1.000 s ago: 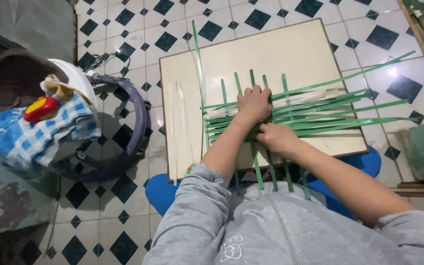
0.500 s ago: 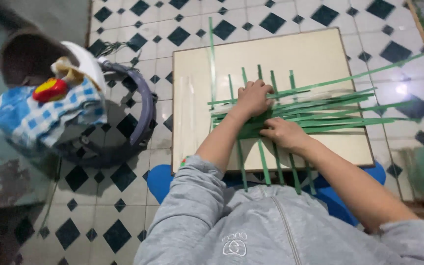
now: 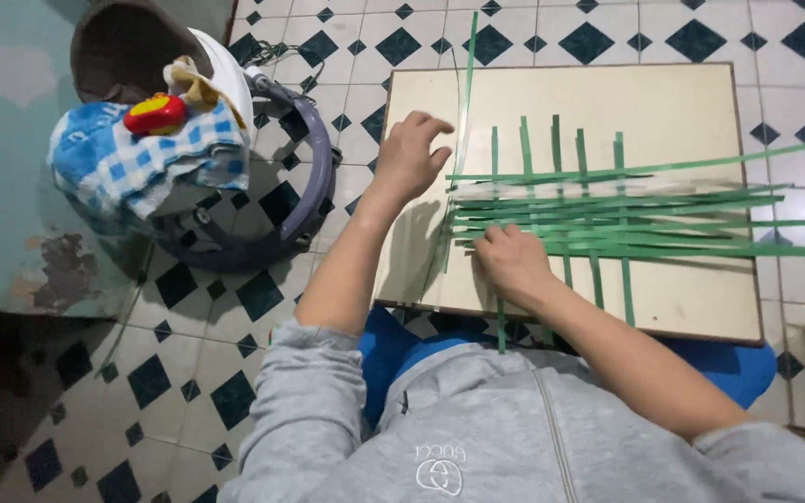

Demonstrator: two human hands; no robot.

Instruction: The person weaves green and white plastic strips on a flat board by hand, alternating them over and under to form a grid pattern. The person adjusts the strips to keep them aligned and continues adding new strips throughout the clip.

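Green flat strips (image 3: pixel 626 214) lie woven in a loose grid on a cream board (image 3: pixel 691 102) over a tiled floor. One long loose green strip (image 3: pixel 466 102) runs up the board's left part. My left hand (image 3: pixel 410 154) rests beside it, fingers spread toward the strip, holding nothing that I can see. My right hand (image 3: pixel 507 261) presses on the left ends of the horizontal strips with bent fingers.
A round grey baby walker (image 3: pixel 263 177) with a blue checked cloth (image 3: pixel 142 163) and a red toy (image 3: pixel 156 114) stands at the left. A blue seat (image 3: pixel 384 349) shows under the board. Black and white tiles (image 3: pixel 188 391) surround everything.
My left hand has left the weave and moved left to the loose long strip. My right hand has slid to the weave's left edge. The camera has come closer.
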